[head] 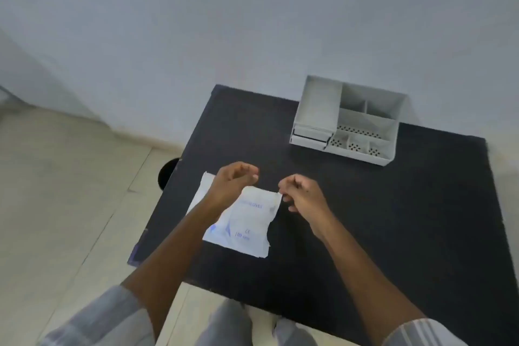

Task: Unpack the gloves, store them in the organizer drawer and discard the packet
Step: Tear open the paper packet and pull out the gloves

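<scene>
A white glove packet (pixel 247 222) with blue print lies on the black table (pixel 393 219), toward its left front. My right hand (pixel 302 195) pinches the packet's upper right corner between thumb and fingers. My left hand (pixel 233 181) hovers over the packet's upper left part with fingers curled; whether it grips the packet I cannot tell. A white desk organizer (pixel 348 121) with several compartments and a small drawer (pixel 310 135) at its lower left stands at the table's back right. The drawer looks pushed in.
The table stands against a pale wall. A dark round object (pixel 168 174) shows on the tiled floor just past the table's left edge. My knees are below the table's front edge.
</scene>
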